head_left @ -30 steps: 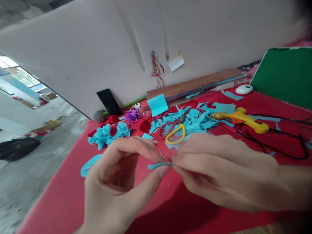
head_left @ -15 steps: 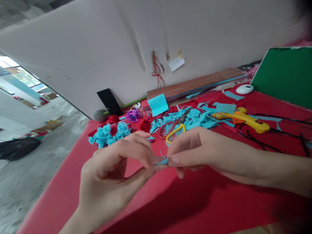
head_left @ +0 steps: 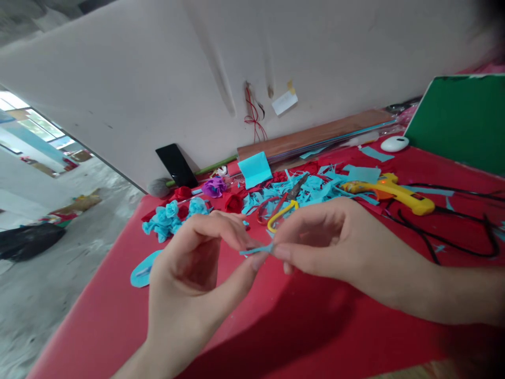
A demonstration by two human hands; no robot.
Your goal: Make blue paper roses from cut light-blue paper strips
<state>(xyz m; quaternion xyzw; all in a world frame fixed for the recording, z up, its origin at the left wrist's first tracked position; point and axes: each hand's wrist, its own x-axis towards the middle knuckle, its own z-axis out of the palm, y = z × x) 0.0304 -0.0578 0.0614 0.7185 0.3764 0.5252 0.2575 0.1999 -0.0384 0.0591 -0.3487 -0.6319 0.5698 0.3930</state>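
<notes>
Between my two hands is a thin strip of light blue paper, held above the red table. My left hand pinches it between thumb and fingertips near its left part. My right hand grips its right end between thumb and forefinger. Just beyond my fingers lie scissors with a red and a yellow handle loop. A rounded blue paper piece rests on the table to the left, partly hidden by my left hand. Blue paper flowers are bunched behind that hand.
Blue paper scraps spread behind the scissors. A yellow glue gun lies to the right with black cables. Along the white wall are a black phone, a purple paper flower, and a white mouse. A green board stands far right.
My left hand has shifted right and its fingers have opened somewhat, so more of the blue strip shows. The rounded blue piece has come into view beside my left hand.
</notes>
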